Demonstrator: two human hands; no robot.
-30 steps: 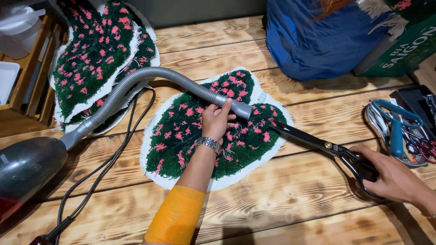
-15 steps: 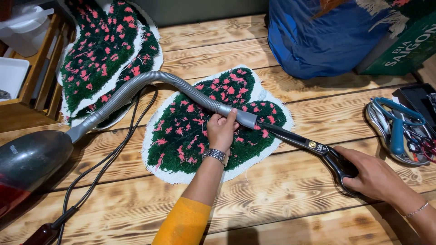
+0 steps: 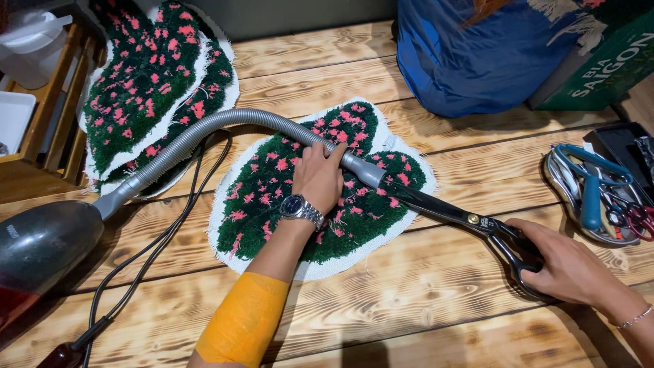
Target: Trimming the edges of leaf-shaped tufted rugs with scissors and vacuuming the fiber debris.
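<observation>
Scorched wooden tabletop (image 3: pixel 422 307). Left hand (image 3: pixel 319 178) clasps the grey vacuum hose (image 3: pixel 204 133) against the green tufted rug (image 3: pixel 272 197); right hand (image 3: pixel 569 262) grips black shears (image 3: pixel 463 215), blades apparently closed. Advisable: nozzle beside blades, shallow cuts.

We see a craft workshop for rug making — tufted rugs (image 3: pixel 146 82) laid on a scorched-plank wooden table (image 3: pixel 422 300), a tray of scissors (image 3: pixel 599 197) — with a vacuum cleaner (image 3: pixel 41 245) alongside.
</observation>
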